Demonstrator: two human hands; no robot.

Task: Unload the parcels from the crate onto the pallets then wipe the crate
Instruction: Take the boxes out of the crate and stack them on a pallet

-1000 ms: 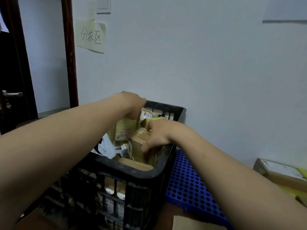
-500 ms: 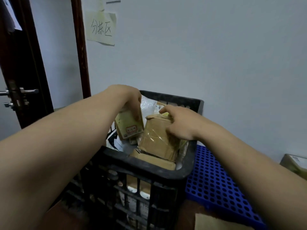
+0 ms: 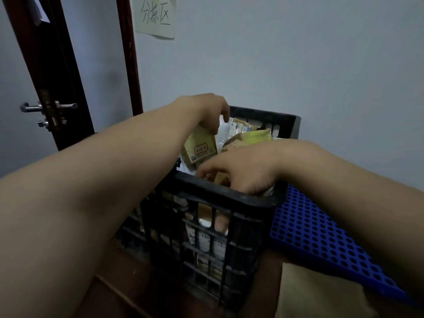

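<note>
A black slatted crate (image 3: pixel 231 196) stands on the floor against the wall, full of parcels. My left hand (image 3: pixel 207 111) reaches in from above and pinches the top of a small yellowish parcel (image 3: pixel 200 148) with a red label, lifted above the others. My right hand (image 3: pixel 243 171) lies over the crate's near rim, its fingers curled down round a brown taped parcel (image 3: pixel 218 178) that is mostly hidden under the hand. A yellow-green parcel (image 3: pixel 257 135) and white packets lie behind it. A blue perforated pallet (image 3: pixel 309 230) lies right of the crate.
A dark-framed door with a metal handle (image 3: pixel 48 107) stands open at the left. A paper sign (image 3: pixel 156 17) hangs on the wall above the crate. A flat piece of cardboard (image 3: pixel 312 294) lies on the brown floor, in front of the pallet.
Both hands took hold of parcels in the crate. The left hand raised the yellowish parcel. The right hand with the brown parcel has shifted toward the near rim. The camera turned left.
</note>
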